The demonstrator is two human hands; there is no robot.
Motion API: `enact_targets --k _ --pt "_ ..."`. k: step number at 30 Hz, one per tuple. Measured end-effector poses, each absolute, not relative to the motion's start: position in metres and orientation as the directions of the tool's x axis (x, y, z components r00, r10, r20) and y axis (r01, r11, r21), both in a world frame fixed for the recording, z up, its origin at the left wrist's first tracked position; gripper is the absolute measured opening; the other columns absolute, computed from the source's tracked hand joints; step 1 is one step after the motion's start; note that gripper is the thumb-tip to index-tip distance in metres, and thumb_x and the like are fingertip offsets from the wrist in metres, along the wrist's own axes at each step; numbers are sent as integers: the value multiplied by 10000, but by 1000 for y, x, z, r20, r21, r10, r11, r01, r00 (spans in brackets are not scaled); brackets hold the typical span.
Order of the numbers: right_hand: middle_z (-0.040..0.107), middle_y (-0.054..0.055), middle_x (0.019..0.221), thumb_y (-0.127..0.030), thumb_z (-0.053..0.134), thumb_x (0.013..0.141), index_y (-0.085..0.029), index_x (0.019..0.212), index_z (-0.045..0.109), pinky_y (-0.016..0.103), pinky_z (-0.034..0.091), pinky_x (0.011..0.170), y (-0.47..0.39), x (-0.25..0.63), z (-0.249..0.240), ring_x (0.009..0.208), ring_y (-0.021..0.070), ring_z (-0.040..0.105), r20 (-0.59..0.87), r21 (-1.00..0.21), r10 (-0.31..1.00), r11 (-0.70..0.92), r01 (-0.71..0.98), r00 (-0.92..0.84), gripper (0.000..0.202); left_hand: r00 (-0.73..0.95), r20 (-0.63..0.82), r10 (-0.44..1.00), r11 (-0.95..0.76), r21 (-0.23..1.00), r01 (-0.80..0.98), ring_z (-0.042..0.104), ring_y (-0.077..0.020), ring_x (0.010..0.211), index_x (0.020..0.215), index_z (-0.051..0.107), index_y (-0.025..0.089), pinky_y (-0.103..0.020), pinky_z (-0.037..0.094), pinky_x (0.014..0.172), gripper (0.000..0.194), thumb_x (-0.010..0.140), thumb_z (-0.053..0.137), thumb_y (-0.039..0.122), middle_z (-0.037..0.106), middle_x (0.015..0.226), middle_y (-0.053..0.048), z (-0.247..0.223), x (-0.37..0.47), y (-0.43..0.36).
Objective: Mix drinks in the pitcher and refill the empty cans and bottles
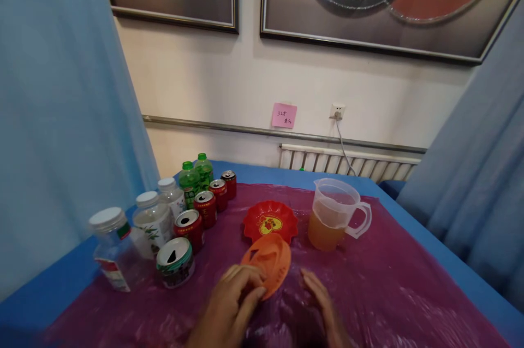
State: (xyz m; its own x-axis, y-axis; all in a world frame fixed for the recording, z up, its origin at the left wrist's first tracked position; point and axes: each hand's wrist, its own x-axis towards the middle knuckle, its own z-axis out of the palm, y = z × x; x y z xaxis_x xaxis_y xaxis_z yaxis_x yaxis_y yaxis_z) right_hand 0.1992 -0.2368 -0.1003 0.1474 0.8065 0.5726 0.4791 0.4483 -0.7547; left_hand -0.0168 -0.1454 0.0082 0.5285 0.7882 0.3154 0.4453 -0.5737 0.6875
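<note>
My left hand (237, 296) pinches the near left edge of an orange, rimmed plastic piece (276, 263) with a hollow middle and raised marks along its rim. Its exact kind is unclear. It is tilted and overlaps the near edge of a red scalloped plate (270, 214) with a yellow print. To the right of the orange piece, apart from it, my right hand (321, 301) is open with nothing in it. A clear measuring jug (333, 214), partly filled with amber liquid, stands beyond my right hand, its handle to the right.
On the left stand several red cans (204, 208), a green-rimmed can (176, 266), white-capped clear jars (112, 249) and two green-capped bottles (190, 184). Purple plastic sheeting (393, 282) covers the blue table (413, 228). Blue curtains (65, 118) hang at both sides.
</note>
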Motion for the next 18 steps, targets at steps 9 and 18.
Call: enact_targets --k 9,18 --pt "382 66 1601 -349 627 928 -386 1578 -205 508 505 1070 -181 217 -66 1382 297 499 630 -700 686 300 648 363 1057 752 480 453 -777 625 69 626 -197 857 772 570 234 -316 474 798 118 886 544 216 721 899 -26 39 71 -137" --pt "178 126 1666 -517 576 940 -279 1607 -123 640 383 1133 -197 293 -3 1524 370 215 733 -512 602 180 840 318 994 638 674 372 -834 545 -88 630 -244 1164 1182 634 261 -376 511 996 273 921 613 338 699 1264 -78 56 95 -136"
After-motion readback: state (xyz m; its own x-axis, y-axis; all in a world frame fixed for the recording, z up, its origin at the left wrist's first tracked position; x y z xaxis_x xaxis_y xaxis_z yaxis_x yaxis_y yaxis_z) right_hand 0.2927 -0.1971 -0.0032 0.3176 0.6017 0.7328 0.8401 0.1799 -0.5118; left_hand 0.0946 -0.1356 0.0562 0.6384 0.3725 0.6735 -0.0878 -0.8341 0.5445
